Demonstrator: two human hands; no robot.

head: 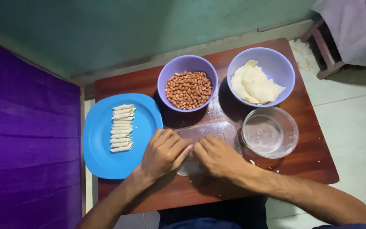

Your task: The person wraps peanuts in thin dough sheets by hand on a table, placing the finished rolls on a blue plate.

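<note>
While both hands [164,153] [217,157] meet over the clear tray [217,131], fingers pinched together on something hidden, peanuts [188,89] and wrappers [254,85] sit within reach.

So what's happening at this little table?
A person has both hands together over a clear plastic tray, the left hand and right hand meeting fingertip to fingertip; what they pinch is hidden. A blue plate to the left holds a row of small rolled pastries. Behind are a purple bowl of peanuts, another of pastry sheets, and a clear glass bowl.
</note>
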